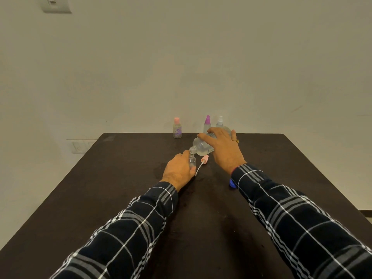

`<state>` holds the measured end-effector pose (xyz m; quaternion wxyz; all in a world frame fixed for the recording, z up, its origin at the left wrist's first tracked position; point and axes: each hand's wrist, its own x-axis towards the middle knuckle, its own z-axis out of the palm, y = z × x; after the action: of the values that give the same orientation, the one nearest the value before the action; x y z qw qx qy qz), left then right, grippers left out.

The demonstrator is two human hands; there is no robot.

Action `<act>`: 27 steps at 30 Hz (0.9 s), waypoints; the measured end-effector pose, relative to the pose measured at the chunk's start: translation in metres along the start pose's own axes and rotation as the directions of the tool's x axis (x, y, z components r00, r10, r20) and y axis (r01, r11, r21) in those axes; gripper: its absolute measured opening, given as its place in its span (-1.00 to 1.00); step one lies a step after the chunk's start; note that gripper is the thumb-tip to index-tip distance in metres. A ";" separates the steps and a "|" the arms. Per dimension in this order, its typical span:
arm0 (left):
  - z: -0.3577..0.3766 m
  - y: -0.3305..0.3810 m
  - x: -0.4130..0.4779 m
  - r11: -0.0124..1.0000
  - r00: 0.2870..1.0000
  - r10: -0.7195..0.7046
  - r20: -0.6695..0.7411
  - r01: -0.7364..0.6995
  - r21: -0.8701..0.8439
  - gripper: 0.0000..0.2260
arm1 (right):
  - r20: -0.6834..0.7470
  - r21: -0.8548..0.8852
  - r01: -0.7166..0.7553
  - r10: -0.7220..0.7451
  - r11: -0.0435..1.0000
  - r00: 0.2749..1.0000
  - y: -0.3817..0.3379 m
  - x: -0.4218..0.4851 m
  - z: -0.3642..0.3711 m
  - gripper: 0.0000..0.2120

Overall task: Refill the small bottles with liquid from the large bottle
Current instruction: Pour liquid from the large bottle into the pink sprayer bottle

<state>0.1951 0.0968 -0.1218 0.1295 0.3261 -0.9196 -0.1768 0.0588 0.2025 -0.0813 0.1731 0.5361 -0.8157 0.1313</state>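
My right hand (223, 149) grips the large clear bottle (201, 147) from above and holds it tilted, mouth down to the left. Its mouth sits right over the neck of a small clear bottle (192, 161), which stands upright on the dark table (120, 188). My left hand (178, 170) holds that small bottle around its body. A pink spray cap with a white tube (202, 163) lies on the table just right of the small bottle.
Three small bottles stand at the table's far edge: a pink-capped one (177, 128), a purple-topped sprayer (207, 123) and a white-topped sprayer (220, 121). A blue cap (232, 183) lies by my right sleeve. A wall rises behind the table.
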 end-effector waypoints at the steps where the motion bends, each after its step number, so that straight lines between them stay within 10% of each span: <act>1: 0.000 0.000 0.000 1.000 1.000 0.003 0.000 -0.003 -0.001 -0.52 | -0.002 0.002 -0.001 0.001 1.000 1.000 0.000 0.000 0.000 -0.29; 27: -0.002 0.000 0.000 1.000 1.000 -0.004 0.017 0.004 0.001 -0.47 | -0.010 0.005 0.000 0.000 1.000 1.000 -0.001 0.000 -0.001 -0.31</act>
<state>0.1959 0.0966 -0.1204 0.1209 0.3264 -0.9202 -0.1792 0.0600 0.2024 -0.0804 0.1757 0.5361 -0.8144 0.1359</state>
